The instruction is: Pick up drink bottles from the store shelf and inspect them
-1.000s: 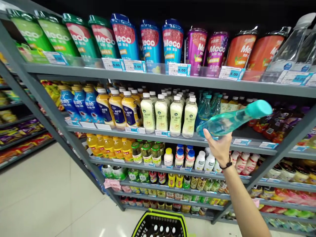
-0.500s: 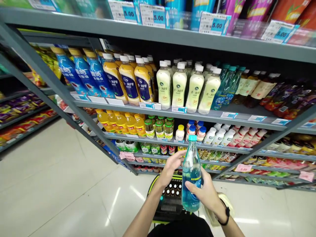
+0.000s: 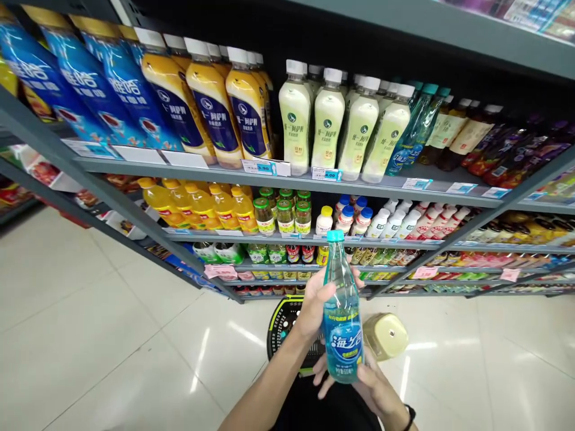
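Observation:
A clear blue-green drink bottle [image 3: 344, 335] with a turquoise cap and a blue label stands nearly upright before me. My left hand [image 3: 314, 302] is wrapped round its upper half, thumb at the left side and fingertips showing past the right edge. Low down, my right hand [image 3: 372, 383] cradles the base, its thumb against the lower right side and its fingers reaching out on the left. The palm is hidden behind the bottle. Similar turquoise-capped bottles [image 3: 413, 131] stand on the shelf ahead.
A black basket [image 3: 275, 326] with a yellow-green rim, holding several bottles, is on the floor below my arms. A pale yellow container [image 3: 390, 335] stands right of it. The grey shelf [image 3: 381, 193] carries several rows of drinks and jars. Pale tiled floor [image 3: 135, 335] lies left.
My left hand has closed round the bottle's upper part. My right hand has slid down to its base. The bottle has turned, its label now facing me. The view has moved closer to the shelf.

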A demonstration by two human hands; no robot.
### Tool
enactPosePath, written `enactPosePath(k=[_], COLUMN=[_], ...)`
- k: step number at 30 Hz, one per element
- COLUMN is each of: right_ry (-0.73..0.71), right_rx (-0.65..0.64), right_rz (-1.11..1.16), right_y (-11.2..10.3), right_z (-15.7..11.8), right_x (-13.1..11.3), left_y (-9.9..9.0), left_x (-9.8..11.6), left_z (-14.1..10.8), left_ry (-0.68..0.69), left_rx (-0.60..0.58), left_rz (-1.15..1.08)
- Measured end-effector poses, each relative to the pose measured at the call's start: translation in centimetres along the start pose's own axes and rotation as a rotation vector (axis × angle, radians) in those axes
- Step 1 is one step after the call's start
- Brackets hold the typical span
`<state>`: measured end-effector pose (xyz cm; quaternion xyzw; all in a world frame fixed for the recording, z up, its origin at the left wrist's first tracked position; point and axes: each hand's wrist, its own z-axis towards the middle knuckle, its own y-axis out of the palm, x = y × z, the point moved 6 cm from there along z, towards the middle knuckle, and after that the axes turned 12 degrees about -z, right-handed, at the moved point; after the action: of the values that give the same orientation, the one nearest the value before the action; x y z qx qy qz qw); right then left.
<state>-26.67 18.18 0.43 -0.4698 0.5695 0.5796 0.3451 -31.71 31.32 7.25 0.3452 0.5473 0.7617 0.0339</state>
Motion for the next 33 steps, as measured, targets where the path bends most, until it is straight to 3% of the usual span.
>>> enactPosePath(k=[4, 8, 10, 15, 20, 25, 29, 33], right_ry=[-0.040, -0.110, -0.173, -0.315, -0.463, -0.653, -0.687, -0.628], right_rx=[0.138, 0.510, 0.615, 0.695, 0.870, 0.887, 0.899, 0.913], right_rz=[-0.118, -0.429, -0.617, -0.996, -1.086, -1.213, -1.239, -1.153], right_y=[-0.1, -2.6, -3.2, -2.3, -0.8, -0.4, -0.7, -0.2], right_z=[-0.3, -1.6, -2.2, -2.2, -2.0, -1.9, -1.9, -1.9], right_x=[1.5, 2.1, 1.6, -0.3, -2.2, -3.6, -4.1, -4.2], left_y=[-0.4, -0.4, -0.3, -0.5, -0.9, -0.7, -0.1, 0.1], left_x=[0.6, 1.6, 2.1, 3.0, 3.2, 3.6, 4.0, 4.1], left_z=[-0.5, -0.8, -1.0, -1.8, -2.3, -2.2, -2.1, -2.1], left_ry=[-0.020, -0.004, 0.006, 0.015, 0.034, 0.053, 0.043, 0.021], left_rx=[-0.023, -0.124, -0.148, -0.135, -0.145, -0.162, -0.230, -0.280], left_rz=[-0.021, -0.041, -0.055, -0.057, -0.061, -0.049, -0.006, 0.022])
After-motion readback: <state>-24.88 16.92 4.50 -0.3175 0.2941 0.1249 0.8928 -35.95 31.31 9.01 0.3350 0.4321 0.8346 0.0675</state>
